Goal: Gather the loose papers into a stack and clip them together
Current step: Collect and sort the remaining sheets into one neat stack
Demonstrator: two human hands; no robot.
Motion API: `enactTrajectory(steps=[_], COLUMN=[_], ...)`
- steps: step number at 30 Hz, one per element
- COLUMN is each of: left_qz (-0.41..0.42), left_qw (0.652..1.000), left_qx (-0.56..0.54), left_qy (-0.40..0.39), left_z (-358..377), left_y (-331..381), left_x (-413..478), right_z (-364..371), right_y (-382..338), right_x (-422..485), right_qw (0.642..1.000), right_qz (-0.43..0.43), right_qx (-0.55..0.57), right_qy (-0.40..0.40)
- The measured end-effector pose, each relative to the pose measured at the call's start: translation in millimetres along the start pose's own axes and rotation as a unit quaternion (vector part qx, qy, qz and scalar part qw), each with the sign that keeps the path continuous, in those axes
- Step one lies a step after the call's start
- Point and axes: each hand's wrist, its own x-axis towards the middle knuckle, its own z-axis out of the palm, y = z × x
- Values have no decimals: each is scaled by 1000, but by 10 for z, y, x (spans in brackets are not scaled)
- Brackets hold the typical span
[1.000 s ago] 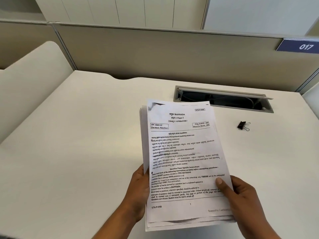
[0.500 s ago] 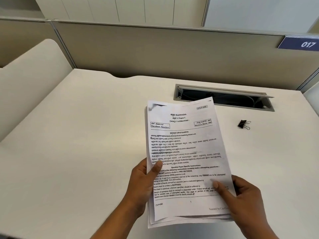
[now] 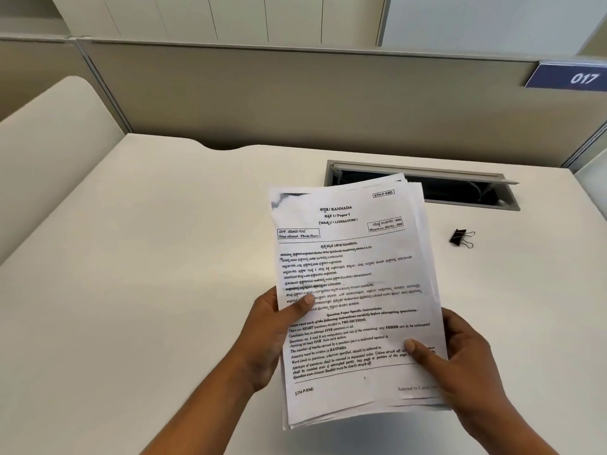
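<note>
Together, both hands held the paper stack (image 3: 354, 290) above the white desk (image 3: 147, 257). Left of the stack, the left hand (image 3: 272, 333) gripped its edge, thumb pressed on the top sheet. At the stack's lower right corner, the right hand (image 3: 460, 359) clamped it likewise, thumb on top. Right of the stack, well apart, the black binder clip (image 3: 461, 238) lay on the desk, below the cable slot (image 3: 460, 188) behind the stack. A 017 sign (image 3: 571, 77) hung beyond.
</note>
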Motion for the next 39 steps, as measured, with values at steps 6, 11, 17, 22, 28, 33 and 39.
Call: enactTrajectory(steps=[6, 11, 17, 22, 28, 33, 39], left_qz=[30, 107, 248, 298, 305, 334, 358], left_qw=[996, 992, 961, 946, 941, 929, 917], left_qx=[79, 63, 112, 126, 144, 161, 174], left_qy=[21, 35, 58, 12, 8, 1, -4], left_z=[114, 292, 418, 451, 488, 469, 472], left_y=[93, 192, 363, 497, 519, 574, 653], left_x=[241, 452, 695, 723, 769, 747, 719], right_z=[-17, 39, 74, 51, 86, 85, 78], right_y=[-188, -398, -651, -715, -711, -834, -906], right_x=[292, 695, 1000, 1044, 1070, 1084, 1083], right_qw=[995, 999, 991, 985, 985, 979, 973], right_qz=[-2, -29, -126, -164, -167, -190, -213], right_qx=[-52, -26, -25, 43, 51, 73, 75], right_qy=[-88, -14, 23, -8, -14, -7, -54])
